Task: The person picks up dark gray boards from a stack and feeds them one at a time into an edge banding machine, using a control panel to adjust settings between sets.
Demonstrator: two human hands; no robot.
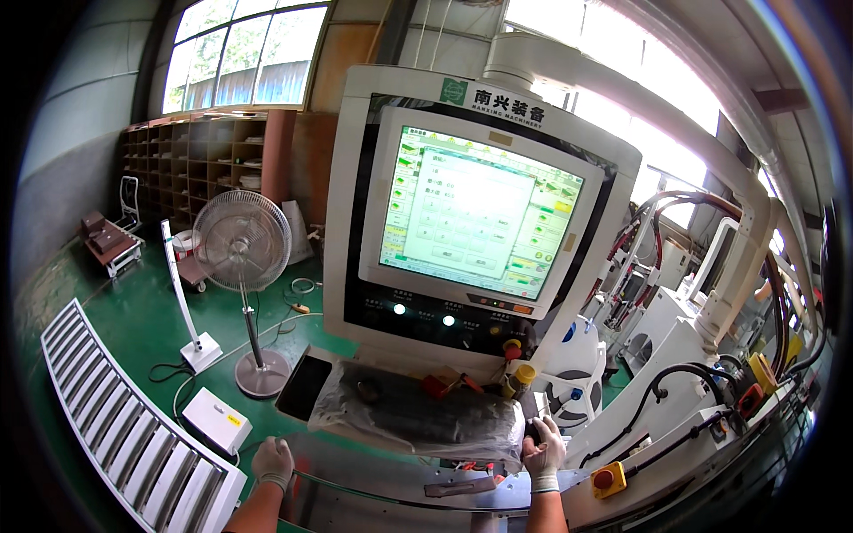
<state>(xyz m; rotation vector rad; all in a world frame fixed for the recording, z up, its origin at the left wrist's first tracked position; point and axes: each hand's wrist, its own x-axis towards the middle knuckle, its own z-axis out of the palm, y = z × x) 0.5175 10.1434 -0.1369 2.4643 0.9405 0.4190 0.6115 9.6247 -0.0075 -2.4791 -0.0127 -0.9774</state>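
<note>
You stand at a machine's control console [355,266], a white cabinet with a lit screen [475,213] showing a pale green dialog window. Both of your hands wear light work gloves. Your right hand [543,444] rests at the right end of the keyboard [418,413], which lies on the console's shelf under a crinkled clear plastic cover; the fingers curl down over something small and dark at that edge, though you cannot tell from this view whether they actually grip it. Your left hand [272,462] sits low and well to the left of the shelf, loosely closed into a fist near the curved metal rail [391,497] that runs across in front of you; whether it holds anything cannot be made out.

Below the screen, two small indicator lights [423,314] glow white, and a red mushroom button [513,348] stands beside a yellow-capped knob [522,377] at the shelf's right corner. A second red button on a yellow box [608,480] sits farther right on the machine frame, among black cables. To your left, a pedestal fan [243,242] stands on the green floor, a roller conveyor [124,435] slants across the lower left, and wooden shelving [191,160] lines the far wall beneath the windows.
</note>
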